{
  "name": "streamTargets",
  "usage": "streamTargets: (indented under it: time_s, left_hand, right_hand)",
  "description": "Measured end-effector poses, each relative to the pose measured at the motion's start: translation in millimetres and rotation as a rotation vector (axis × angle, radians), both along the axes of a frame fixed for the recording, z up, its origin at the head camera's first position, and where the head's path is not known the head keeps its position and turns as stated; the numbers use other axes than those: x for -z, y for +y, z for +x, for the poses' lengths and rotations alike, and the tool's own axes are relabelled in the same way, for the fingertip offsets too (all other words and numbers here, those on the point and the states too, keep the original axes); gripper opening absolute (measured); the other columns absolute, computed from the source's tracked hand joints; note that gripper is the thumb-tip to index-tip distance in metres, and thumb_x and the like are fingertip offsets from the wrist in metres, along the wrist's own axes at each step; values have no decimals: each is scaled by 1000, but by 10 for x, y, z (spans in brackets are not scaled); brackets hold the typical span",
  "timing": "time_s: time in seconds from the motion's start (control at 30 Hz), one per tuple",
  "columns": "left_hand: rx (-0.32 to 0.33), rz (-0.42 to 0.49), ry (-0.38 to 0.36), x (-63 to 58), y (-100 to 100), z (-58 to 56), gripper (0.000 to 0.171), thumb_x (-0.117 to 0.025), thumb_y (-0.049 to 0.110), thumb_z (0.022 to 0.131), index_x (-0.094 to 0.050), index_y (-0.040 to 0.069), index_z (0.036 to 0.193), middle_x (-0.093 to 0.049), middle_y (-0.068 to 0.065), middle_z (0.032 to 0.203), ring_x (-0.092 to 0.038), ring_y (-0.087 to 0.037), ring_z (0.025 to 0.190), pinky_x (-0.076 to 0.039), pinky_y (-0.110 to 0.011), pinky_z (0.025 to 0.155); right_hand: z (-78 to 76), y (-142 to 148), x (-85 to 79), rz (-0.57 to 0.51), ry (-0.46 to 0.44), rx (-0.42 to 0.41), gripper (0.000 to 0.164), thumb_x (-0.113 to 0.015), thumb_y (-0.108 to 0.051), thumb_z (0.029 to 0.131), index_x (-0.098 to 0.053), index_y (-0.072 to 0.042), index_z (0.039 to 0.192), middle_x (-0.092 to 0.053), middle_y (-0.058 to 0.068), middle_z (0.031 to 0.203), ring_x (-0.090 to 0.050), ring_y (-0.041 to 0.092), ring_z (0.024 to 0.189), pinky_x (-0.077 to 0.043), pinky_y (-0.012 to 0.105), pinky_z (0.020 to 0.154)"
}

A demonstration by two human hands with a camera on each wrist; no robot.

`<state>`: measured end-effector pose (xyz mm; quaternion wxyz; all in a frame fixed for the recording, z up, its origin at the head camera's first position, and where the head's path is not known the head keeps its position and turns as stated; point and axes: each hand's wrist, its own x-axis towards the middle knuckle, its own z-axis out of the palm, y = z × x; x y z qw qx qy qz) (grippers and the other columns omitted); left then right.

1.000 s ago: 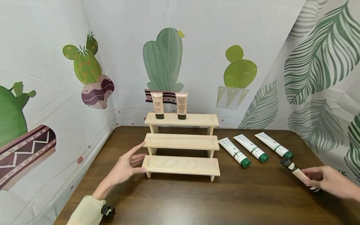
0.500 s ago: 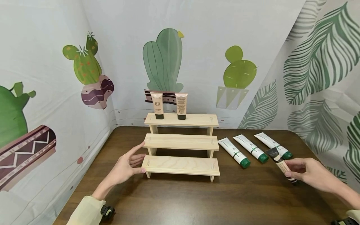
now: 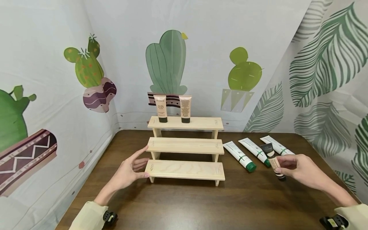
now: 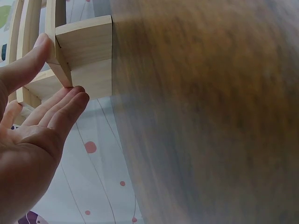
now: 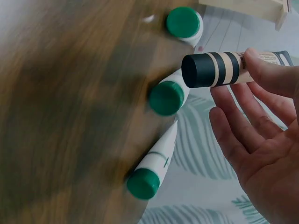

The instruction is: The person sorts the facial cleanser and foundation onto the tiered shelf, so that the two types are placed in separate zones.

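In the head view, my left hand [image 3: 123, 175] rests on the left side of a three-tier wooden display stand [image 3: 184, 145]. Its thumb touches the lowest shelf and the index fingertip reaches the middle one; the left wrist view shows the fingers extended against the wood [image 4: 91, 39]. My right hand [image 3: 306, 172] pinches a beige-and-black cosmetic tube [image 3: 274, 163] between thumb and fingers, its striped black-capped end [image 5: 198, 71] pointing down toward me. Two BB cream tubes [image 3: 161, 108] stand upright on the top shelf, caps down.
Three white tubes [image 3: 237, 153] with green caps lie on the brown table [image 3: 184, 204] right of the stand. The held tube partly covers the two farther right. A cactus-print cloth [image 3: 207, 57] hangs behind the table and along its sides.
My right hand has carried the beige-and-black tube leftward, from the table's right side to in front of the white tubes, turning it more upright. The left hand stays on the stand.
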<state>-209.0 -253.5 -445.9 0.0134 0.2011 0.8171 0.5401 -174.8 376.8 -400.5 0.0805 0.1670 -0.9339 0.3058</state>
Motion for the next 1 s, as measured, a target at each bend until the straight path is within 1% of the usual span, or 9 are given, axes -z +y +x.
streamTargets:
  time_s: [0.17,0.27,0.57,0.7,0.87,1.0]
  left_hand:
    - [-1,6,2,-2,2,1,105,-87,-12,78,-38,18,165,-56,-38,140,-57,-46,132,-53,-48,106]
    - [-2,9,0,-2,3,2,105,-87,-13,78,-38,18,165,-56,-38,140,-57,-46,132,-53,-48,106]
    - [-6,5,5,7,-2,1,105,-88,-12,78,-38,19,165,-56,-38,140,-58,-45,132,-53,-45,105]
    - [-5,-1,10,10,-5,3,105,-88,-11,78,-38,19,165,-57,-37,140,-58,-45,132,-53,-46,106]
    - [0,-4,17,14,-7,3,105,-88,-11,78,-38,18,165,-56,-37,140,-58,-45,132,-53,-48,106]
    - [1,1,20,10,-4,-4,105,-88,-12,78,-38,18,165,-56,-38,140,-58,-45,132,-53,-47,106]
  right_hand:
    - [-57,-118,-30,-29,54,-18,38,-89,-9,84,-75,9,115,-79,0,91,-69,-1,81,-55,11,66]
    - [-97,-192,-58,-45,69,-28,34,-88,-7,85,-76,7,114,-79,0,91,-70,0,81,-55,11,66]
    - [-207,-463,-216,-95,90,-34,36,-87,-5,86,-74,11,116,-79,6,91,-71,2,80,-57,14,63]
    - [-252,-570,-280,-105,115,-33,35,-88,-5,85,-75,10,114,-79,8,90,-72,2,79,-57,14,63]
    - [-328,-684,-365,-110,164,-30,33,-89,-7,85,-77,6,113,-79,5,89,-72,3,79,-55,14,62]
    - [-400,-773,-436,-124,175,-17,32,-89,-11,87,-78,2,114,-79,5,90,-72,6,78,-54,15,61]
